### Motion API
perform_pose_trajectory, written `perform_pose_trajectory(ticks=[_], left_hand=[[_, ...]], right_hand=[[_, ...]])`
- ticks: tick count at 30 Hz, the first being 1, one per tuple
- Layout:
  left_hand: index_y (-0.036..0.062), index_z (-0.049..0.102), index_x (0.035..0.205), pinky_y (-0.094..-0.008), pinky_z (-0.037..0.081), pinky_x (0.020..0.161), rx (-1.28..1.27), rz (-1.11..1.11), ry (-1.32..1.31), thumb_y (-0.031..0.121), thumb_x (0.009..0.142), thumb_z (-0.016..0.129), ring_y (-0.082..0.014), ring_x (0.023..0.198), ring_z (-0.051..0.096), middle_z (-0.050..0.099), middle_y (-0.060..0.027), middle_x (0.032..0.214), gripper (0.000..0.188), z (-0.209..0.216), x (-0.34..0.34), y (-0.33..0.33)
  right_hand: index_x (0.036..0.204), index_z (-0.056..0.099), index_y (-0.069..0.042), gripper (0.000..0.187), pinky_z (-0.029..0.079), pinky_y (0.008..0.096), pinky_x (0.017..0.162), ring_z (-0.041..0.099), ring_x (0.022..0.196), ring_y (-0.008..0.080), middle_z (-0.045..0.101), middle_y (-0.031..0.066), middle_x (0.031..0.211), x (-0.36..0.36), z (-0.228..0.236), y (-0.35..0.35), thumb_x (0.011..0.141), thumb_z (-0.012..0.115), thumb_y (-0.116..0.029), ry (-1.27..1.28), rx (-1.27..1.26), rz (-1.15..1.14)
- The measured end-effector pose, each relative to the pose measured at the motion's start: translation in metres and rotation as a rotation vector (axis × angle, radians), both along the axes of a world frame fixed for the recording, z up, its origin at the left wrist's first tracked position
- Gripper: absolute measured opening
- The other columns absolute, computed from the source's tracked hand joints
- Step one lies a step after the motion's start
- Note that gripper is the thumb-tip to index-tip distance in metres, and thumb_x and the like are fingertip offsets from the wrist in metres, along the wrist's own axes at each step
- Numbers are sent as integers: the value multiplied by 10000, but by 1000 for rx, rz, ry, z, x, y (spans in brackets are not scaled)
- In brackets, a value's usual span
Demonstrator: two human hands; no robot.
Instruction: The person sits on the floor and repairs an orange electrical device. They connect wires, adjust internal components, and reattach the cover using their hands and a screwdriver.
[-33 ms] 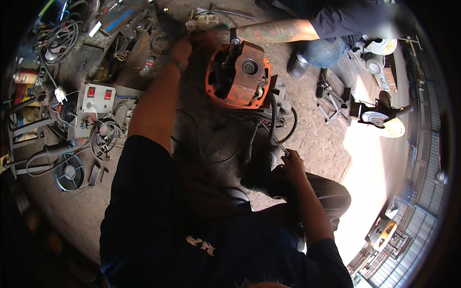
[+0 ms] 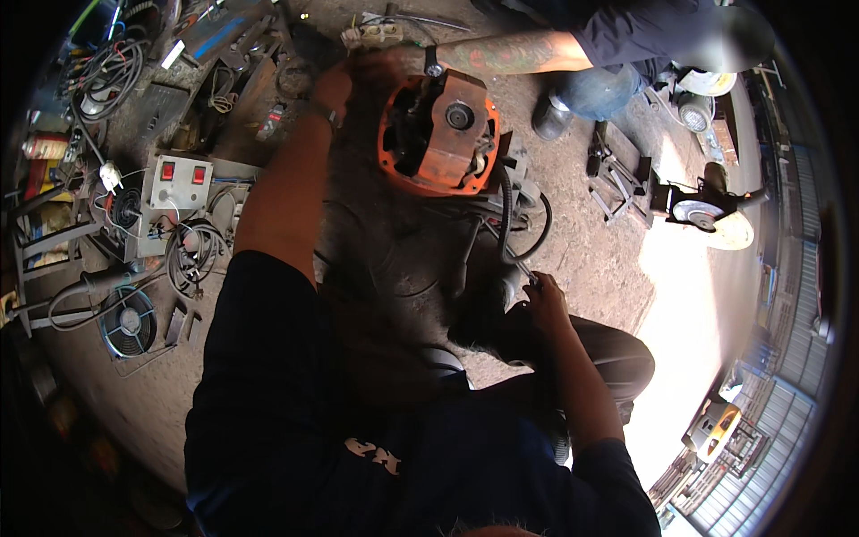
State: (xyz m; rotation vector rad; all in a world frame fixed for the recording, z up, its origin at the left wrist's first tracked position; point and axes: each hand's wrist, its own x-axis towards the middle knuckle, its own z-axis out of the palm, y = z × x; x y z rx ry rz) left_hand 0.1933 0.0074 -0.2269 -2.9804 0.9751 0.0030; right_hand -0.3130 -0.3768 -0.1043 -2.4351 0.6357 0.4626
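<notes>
On the far left, a round fan [image 2: 128, 320] with a bluish rim stands on the floor [image 2: 586, 268], below a grey box [image 2: 181, 183] with two red switches. A loose coil of cable [image 2: 199, 255] lies just beside the box, and a larger tangle of cables [image 2: 109, 76] sits further up. Toward the top middle, the person's left hand [image 2: 334, 88] reaches out, a watch [image 2: 323, 113] on its wrist; whether it grips anything cannot be told, as the area is dark and blurred. Close to it is a co-worker's hand [image 2: 380, 66], its hold also unclear, the forearm stretching in from the right. Just below that forearm rests an orange machine [image 2: 458, 136] with a rusty brown block across its middle. A black hose [image 2: 507, 210] hangs at its right side. Below, near the person's knee, the right hand [image 2: 548, 306] curls its fingers around a thin metal piece [image 2: 531, 276]. Further right, a cutting machine [image 2: 700, 213] with a round disc stands in the sunlight.
</notes>
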Motion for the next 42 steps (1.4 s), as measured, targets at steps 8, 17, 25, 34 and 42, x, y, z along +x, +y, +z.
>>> perform_pose_trajectory(ticks=[8,17,25,34,42], left_hand=[[31,716,1150,-364,565,806,-259,234,381,210,921,693,-234,982,693,712,-130,1155,292,93,-23,99],[25,706,1155,-286,558,671,-437,451,867,325,1029,670,-123,749,676,735,-58,939,328,256,-220,80],[13,681,1327,-269,563,817,-1044,224,725,232,1044,666,-120,887,704,750,-70,1034,358,287,-388,-45],[-26,669,1308,-278,591,818,-1146,305,643,148,1052,654,-145,890,728,757,-103,1029,310,256,-387,-58],[-34,608,1361,-280,580,833,-1169,281,687,174,1057,650,-149,894,715,750,-107,1041,371,248,-391,-64]], right_hand=[[1277,645,-13,375,536,488,940,671,1108,443,687,230,1197,6,-15,-8,975,708,-227,-108,-53,83],[1261,644,5,452,514,515,1008,635,1197,461,672,273,1259,14,-55,-13,961,706,-327,-44,-33,89],[1215,727,-61,408,541,485,968,693,1089,422,734,222,1143,-10,-69,-27,954,726,-374,-369,-14,25],[1242,741,-162,350,532,487,1023,672,1186,386,725,191,1234,-9,-38,-25,980,684,-387,-72,-166,53],[1226,758,-137,361,522,451,1055,658,1241,352,718,171,1290,-8,-30,-35,971,693,-384,59,-174,34]])
